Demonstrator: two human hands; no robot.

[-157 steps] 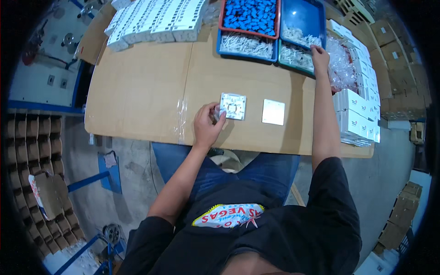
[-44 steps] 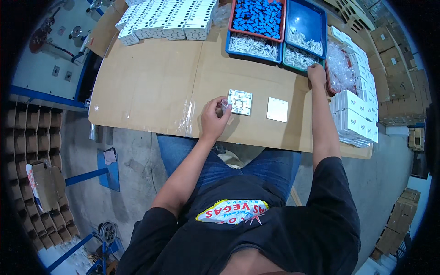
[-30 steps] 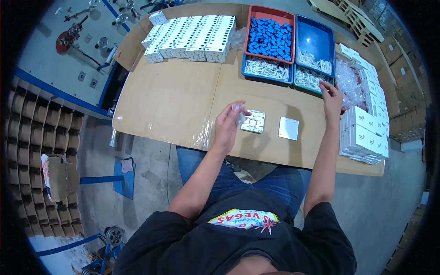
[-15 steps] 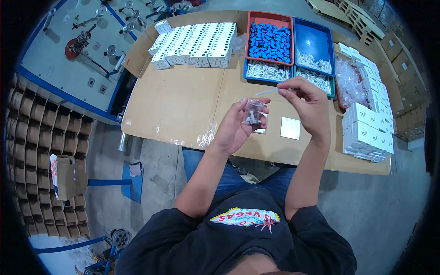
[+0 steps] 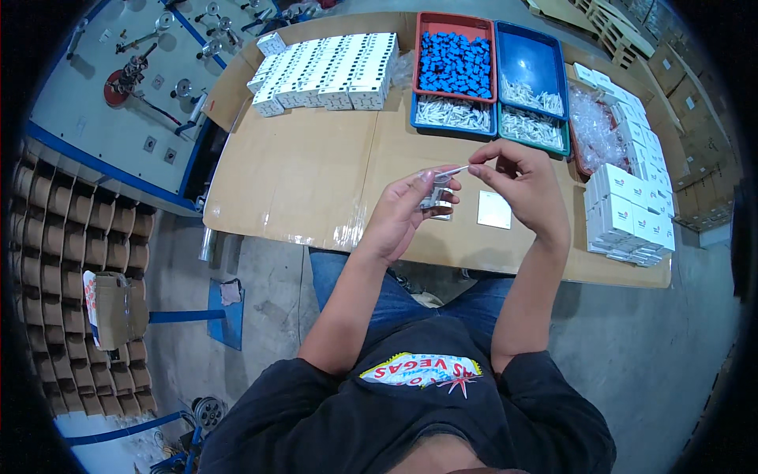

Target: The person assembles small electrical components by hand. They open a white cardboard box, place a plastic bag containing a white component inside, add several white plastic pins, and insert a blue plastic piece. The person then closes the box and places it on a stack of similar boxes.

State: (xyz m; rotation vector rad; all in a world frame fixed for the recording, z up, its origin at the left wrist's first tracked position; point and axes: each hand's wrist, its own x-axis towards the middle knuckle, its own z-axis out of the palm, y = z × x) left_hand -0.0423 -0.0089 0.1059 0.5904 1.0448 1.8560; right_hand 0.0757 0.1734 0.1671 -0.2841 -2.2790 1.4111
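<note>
My left hand is wrapped round a small clear plastic cup, tilted toward the right, with small whitish pieces inside that I cannot make out well. Between the thumb and fingertips of my right hand is a thin white stick. Its far end reaches over the mouth of the cup, by my left thumb. On the cardboard just below my right hand lies a square white card. Another pale flat piece shows partly behind my left fingers.
A red tray of blue parts and a blue tray stand on lower trays of white pieces. Stacked white boxes flank them at left and right. Clear plastic bags fill another tray. Cardboard covers the table.
My right hand has brought the white stick down and left to the cup's mouth. The cup has tipped in my left hand. The whole view has shifted slightly.
</note>
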